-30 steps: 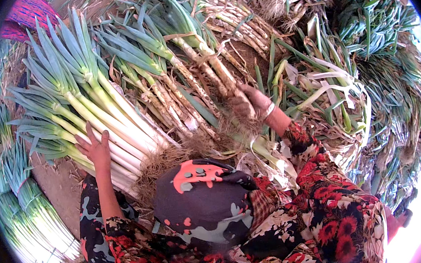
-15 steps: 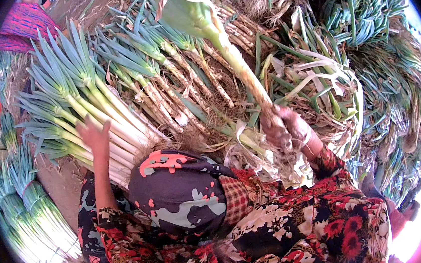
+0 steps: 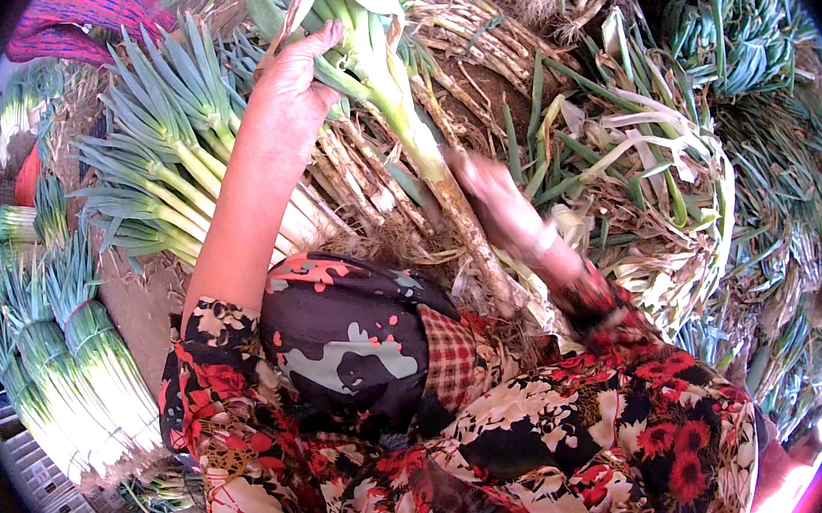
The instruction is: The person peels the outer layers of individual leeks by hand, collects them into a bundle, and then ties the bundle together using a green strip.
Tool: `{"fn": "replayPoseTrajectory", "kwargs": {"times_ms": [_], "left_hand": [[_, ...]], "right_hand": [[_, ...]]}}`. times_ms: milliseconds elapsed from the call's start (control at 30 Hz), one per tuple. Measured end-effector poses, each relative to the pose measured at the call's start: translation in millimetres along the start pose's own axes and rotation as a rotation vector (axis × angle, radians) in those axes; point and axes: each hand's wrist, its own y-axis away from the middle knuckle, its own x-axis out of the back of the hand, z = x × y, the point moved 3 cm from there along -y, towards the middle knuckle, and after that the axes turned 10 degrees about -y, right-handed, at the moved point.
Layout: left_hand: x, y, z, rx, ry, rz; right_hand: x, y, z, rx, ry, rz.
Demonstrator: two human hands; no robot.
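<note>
While the left hand [image 3: 296, 86] curls its fingers around the leafy top of one green onion [image 3: 424, 153], the right hand [image 3: 494, 200] is blurred beside its shank; I cannot tell how far it is closed. The onion slants between both hands. Probably the outer skin is being stripped; the next move calls for a steady left hold and a downward right pull.

Left forearm [image 3: 243, 208] reaches well forward, left grip [image 3: 293, 81] partly curled; right grip [image 3: 496, 200] sits nearer in, blurred, perhaps half bent.
</note>
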Motion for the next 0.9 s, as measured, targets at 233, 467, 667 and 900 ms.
{"fn": "replayPoseTrajectory", "kwargs": {"times_ms": [233, 467, 667, 900], "left_hand": [[14.0, 3.2, 9.7, -0.013, -0.093, -0.07], [27.6, -4.8, 15.6, -0.012, -0.013, 0.211], [0.7, -6.1, 11.6, -0.042, 0.067, 0.103], [-48.4, 10.6, 14.3, -0.167, -0.011, -0.01]], "right_hand": [[-23.7, -44.1, -29.4, 0.282, 0.43, 0.06], [147.4, 163.6, 106.5, -0.769, 1.502, -0.842], [15.1, 22.6, -5.7, -0.086, 0.262, -0.091], [-31.3, -35.4, -41.2, 0.434, 1.01, 0.114]]}}
